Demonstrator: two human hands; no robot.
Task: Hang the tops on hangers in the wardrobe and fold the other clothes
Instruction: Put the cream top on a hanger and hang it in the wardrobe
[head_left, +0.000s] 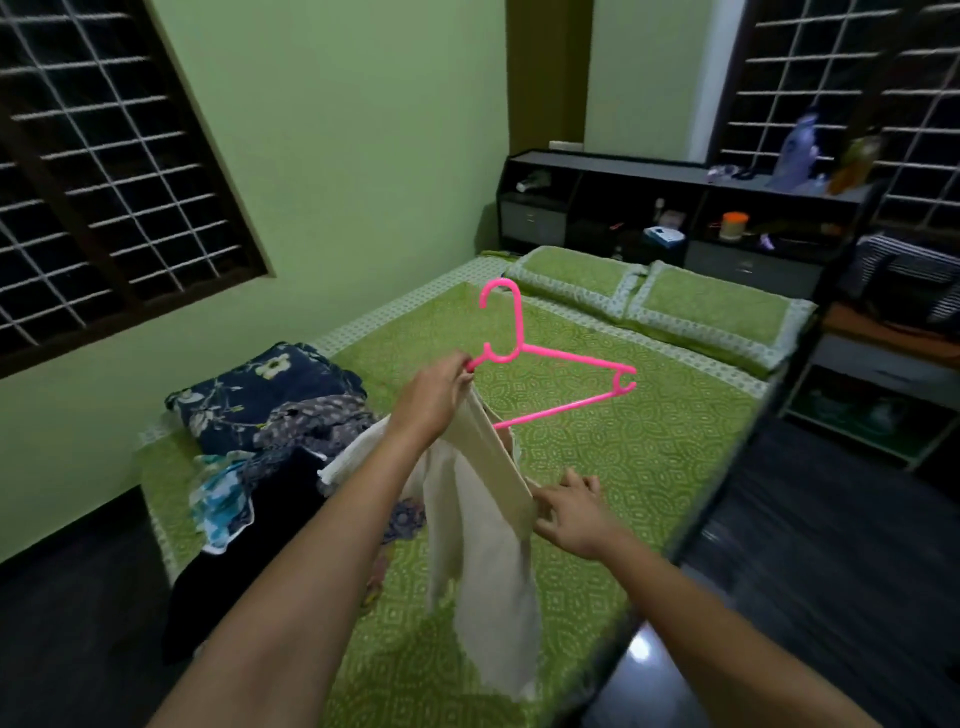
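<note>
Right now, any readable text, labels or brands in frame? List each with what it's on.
None readable.
Purple bottle on the headboard shelf: any label is too blurred to read.
Orange-lidded jar: no legible print.
Blue box: blurred, unreadable.
Pink hanger, cream top: no markings visible.

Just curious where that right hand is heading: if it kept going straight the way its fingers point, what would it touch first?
The right hand points left, its fingers already at the hanging edge of the cream top. That cloth is what it would meet first. Depth is hard to judge, so contact may already be made.
</note>
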